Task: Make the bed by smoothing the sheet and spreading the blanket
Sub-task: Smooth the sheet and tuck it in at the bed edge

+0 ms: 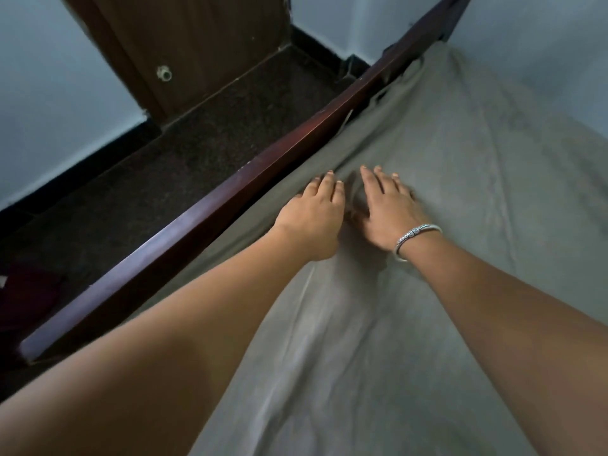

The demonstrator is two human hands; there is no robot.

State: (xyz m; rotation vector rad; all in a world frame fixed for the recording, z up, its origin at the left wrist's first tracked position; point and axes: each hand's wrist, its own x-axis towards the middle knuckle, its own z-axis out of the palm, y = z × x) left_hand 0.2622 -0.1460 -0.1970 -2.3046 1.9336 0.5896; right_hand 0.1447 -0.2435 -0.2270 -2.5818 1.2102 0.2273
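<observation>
Both hands are lying flat and spread on the grey sheet [460,192], pinching nothing: my left hand [312,215] is resting close to the wooden bed rail [197,218], and my right hand [385,212], the one wearing the bracelet [418,235], is pressing just beside it. A small fold is sitting between the two. The sheet is covering the mattress and running along the rail to the far corner, where it is bunching up [394,80]. No blanket is showing in view.

Risks as I am judging them:
- Pushing forward with flat palms is likely sending slack toward that far bunch, making it worse, not better.
- Pressing with hands this close together may be trapping the fold between them and setting a crease.
- Sliding my left hand outward could be dragging the sheet edge out of the gap at the rail, or jamming my fingers against the wood.
- Long creases are running under my forearms near me; leaning my weight on them is probably flattening them in.
- The bracelet could be snagging the fabric while I am sweeping.
</observation>
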